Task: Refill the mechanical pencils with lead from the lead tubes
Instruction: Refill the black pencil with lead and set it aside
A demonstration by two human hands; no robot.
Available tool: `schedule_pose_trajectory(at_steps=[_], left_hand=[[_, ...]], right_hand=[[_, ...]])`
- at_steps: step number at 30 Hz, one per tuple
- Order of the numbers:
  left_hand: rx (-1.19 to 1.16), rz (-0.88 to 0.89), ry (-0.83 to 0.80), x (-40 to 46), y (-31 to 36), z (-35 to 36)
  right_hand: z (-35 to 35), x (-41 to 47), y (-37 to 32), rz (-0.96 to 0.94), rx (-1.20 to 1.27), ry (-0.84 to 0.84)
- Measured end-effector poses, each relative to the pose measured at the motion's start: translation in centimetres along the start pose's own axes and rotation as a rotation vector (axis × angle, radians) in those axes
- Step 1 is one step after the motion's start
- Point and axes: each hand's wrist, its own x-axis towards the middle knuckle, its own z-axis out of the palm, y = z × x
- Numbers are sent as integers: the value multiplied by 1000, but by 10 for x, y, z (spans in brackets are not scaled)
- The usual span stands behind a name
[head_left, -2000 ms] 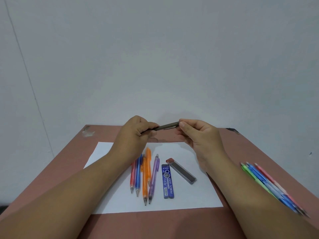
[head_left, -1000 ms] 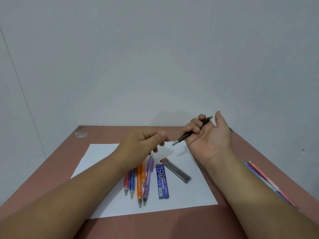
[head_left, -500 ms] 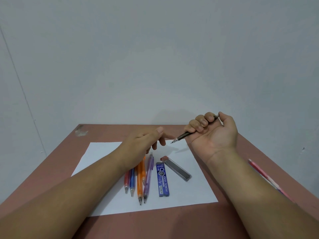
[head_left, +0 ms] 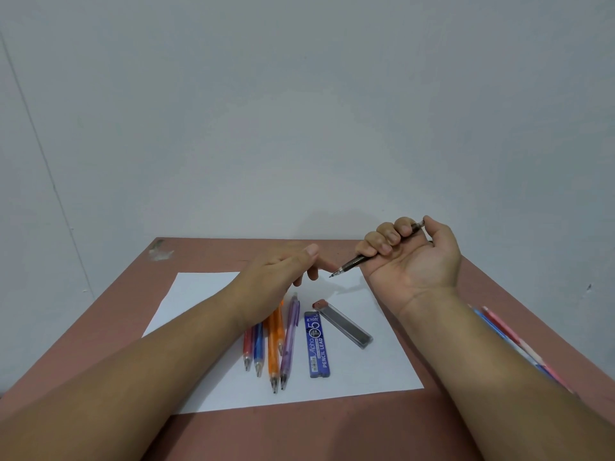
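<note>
Head view: right hand (head_left: 412,257) palm up above the table's (head_left: 206,257) far right, fist wrapped round a dark pencil (head_left: 352,262), tip pointing left and down, cap end poking out by the thumb. Left hand (head_left: 283,271) hovering loosely spread, gripping nothing, forefinger reaching toward that tip. On the paper (head_left: 199,294), mid-table: five pencils (head_left: 273,347) in a row, red, blue, two orange, purple, tips toward the near edge. Just right of them a blue lead tube (head_left: 317,347), then a grey tube (head_left: 346,326), cap seemingly on. More pencils (head_left: 499,327) at the right edge, half hidden by the forearm. Looks like one pencil under test, five on the paper waiting; which are refilled, impossible to tell.
</note>
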Motion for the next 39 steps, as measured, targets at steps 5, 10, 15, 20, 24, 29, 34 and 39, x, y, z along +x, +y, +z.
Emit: schedule_pose_trajectory(at_steps=[5, 10, 15, 20, 24, 29, 34, 39], left_hand=[[12, 3, 1, 1, -1, 0], [8, 6, 7, 1, 1, 0], [15, 2, 12, -2, 4, 0], [8, 9, 5, -1, 3, -1], [12, 6, 0, -2, 3, -1], [49, -8, -12, -3, 5, -1], [44, -28, -19, -5, 10, 0], [59, -47, -34, -4, 8, 1]], right_hand=[[1, 0, -1, -17, -4, -5], [1, -1, -1, -11, 8, 10], [0, -1, -1, -4, 13, 10], [0, -1, 0, -5, 15, 7], [0, -1, -1, -11, 8, 4], [1, -2, -1, -14, 2, 5], [0, -1, 0, -13, -6, 8], [0, -1, 0, -10, -4, 6]])
